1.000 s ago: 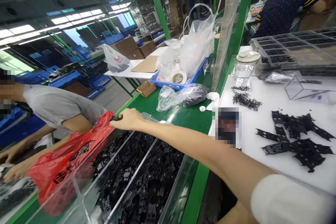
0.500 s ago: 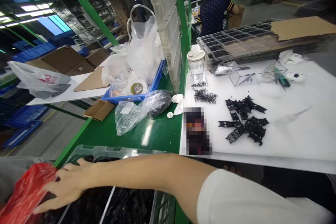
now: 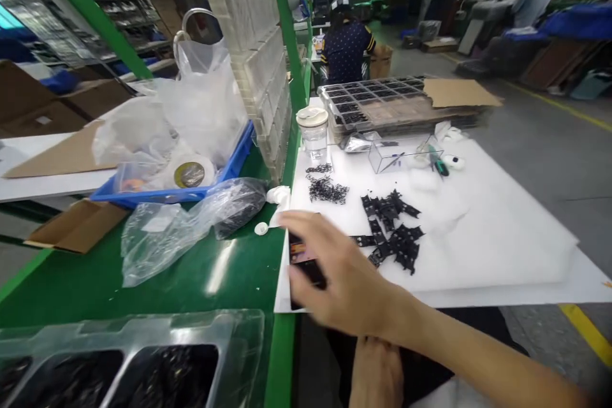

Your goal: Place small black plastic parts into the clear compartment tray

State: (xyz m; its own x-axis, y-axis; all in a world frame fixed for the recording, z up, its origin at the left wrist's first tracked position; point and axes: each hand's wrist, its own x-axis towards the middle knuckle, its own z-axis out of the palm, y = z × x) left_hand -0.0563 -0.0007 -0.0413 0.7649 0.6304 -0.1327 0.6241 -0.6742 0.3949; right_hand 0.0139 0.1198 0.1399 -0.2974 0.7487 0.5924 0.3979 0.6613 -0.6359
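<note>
My right hand (image 3: 329,271) reaches in from the lower right, slightly blurred, with its thumb and fingers apart. It is over a dark smartphone (image 3: 306,259) with a lit screen, at the left edge of the white foam sheet (image 3: 497,236). Whether the fingers touch the phone cannot be made out. My left hand (image 3: 377,366) is low at the table's front edge, partly behind my right wrist, with its fingers hidden. Just right of the phone lies a heap of black perforated plastic parts (image 3: 394,233). Small black wiry pieces (image 3: 327,190) are piled behind it.
A lidded cup (image 3: 313,134) and a clear box (image 3: 392,156) stand farther back, before compartment trays (image 3: 373,99). To the left are a plastic bag (image 3: 157,236), a blue bin (image 3: 239,156) and a tray of black parts (image 3: 239,338). A co-worker (image 3: 347,44) sits beyond.
My right hand has swung from the red plastic bag at the far left to the phone on the right. The view has turned right, and the red bag is out of sight.
</note>
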